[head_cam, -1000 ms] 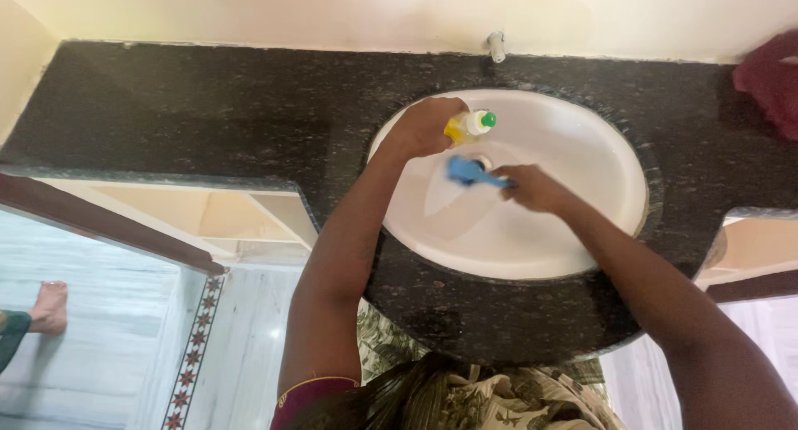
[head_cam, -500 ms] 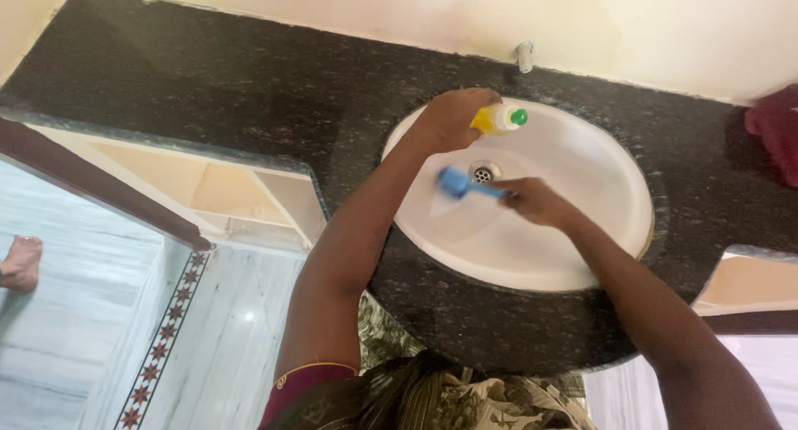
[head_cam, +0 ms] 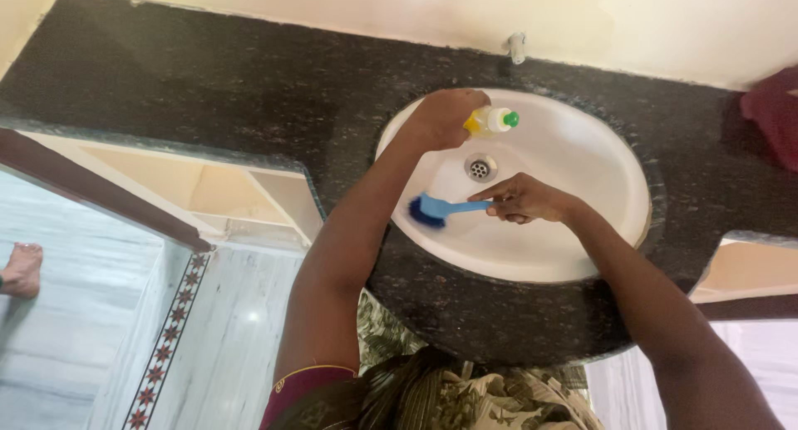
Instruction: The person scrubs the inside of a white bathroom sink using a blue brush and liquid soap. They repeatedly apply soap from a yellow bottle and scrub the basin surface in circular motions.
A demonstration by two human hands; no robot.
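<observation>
I stood in what was probably a home bathroom: white oval basin (head_cam: pixel 573 230) at one o'clock, black granite counter (head_cam: pixel 208 89), tiled floor (head_cam: pixel 75 347) at eight.

brush (head_cam: pixel 434 209) scrubbing sink (head_cam: pixel 582 247), bottle (head_cam: pixel 492 120) held

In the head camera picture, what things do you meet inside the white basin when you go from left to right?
Blue brush head → left hand → yellow bottle with green cap → right hand, which holds the brush handle. The drain overlaps these, so I leave it out.
</observation>
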